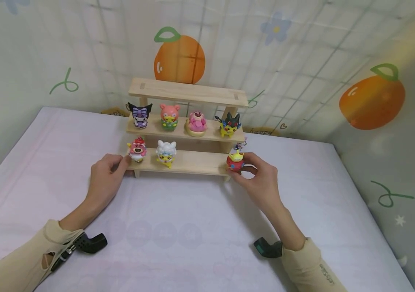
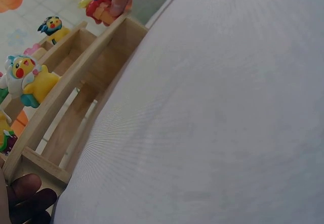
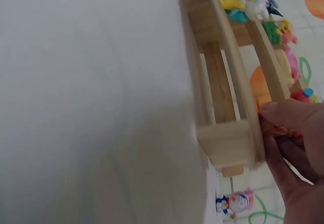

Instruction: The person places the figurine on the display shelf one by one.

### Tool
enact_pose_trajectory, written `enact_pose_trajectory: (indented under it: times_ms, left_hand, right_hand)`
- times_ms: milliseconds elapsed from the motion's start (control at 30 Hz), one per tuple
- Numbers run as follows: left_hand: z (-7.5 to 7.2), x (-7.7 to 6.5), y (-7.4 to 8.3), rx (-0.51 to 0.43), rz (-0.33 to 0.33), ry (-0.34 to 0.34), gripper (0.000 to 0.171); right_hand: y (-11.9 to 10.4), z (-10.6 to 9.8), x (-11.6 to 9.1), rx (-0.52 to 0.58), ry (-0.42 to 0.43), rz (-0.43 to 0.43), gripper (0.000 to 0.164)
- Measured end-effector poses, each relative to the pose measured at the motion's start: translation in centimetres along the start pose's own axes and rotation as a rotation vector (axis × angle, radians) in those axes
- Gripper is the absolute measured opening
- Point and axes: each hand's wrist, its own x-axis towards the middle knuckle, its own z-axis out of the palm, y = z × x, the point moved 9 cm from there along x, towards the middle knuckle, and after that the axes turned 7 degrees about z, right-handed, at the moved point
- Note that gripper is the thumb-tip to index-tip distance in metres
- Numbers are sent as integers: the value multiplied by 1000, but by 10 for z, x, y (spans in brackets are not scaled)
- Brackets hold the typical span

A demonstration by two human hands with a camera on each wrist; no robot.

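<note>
A three-tier wooden display stand (image 1: pixel 189 162) stands on the table. My left hand (image 1: pixel 106 176) holds its bottom tier at the left end, with curled fingers (image 2: pixel 33 204) by the end support in the left wrist view. At the other end of that tier, my right hand (image 1: pixel 262 178) pinches a red figurine (image 1: pixel 235 163) with a yellow top between thumb and fingers. The figurine is at the board; whether it bears on it I cannot tell. A pink bear figurine (image 1: pixel 138 151) and a white-hooded yellow figurine (image 1: pixel 166 154) stand on the left part of the same tier.
On the middle tier stand a black-and-purple figurine (image 1: pixel 140 115), a pink-hooded one (image 1: pixel 170 117), a pink bear with a cream base (image 1: pixel 196 123) and a black-eared yellow one (image 1: pixel 230 125). Another small figurine (image 3: pixel 237 202) is beyond the stand's right end. A printed curtain (image 1: pixel 229 52) hangs behind.
</note>
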Motion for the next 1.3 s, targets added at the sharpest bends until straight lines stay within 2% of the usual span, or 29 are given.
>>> enact_pose_trajectory:
  times_ms: [300,467,733,1000,1300]
  left_hand:
    - [-2,-1,-1,4,-3,6,39]
    - [-1,-2,-3,2,-7,7,40]
    - [-1,-2,-1,-1,1,24,41]
    - [0,-1,0,-3,4,22,40]
    - [-3,0,0,2,20,31,38]
  right_hand:
    - [-8,20,4,4,0,9,44]
    - [-16,37,9,40,-28,17,42]
    - [-32,56,14,54,-50,-9,41]
    - [-40,69,18,102,-86,-3,42]
    - [-47,78,22,103,-109,-26,43]
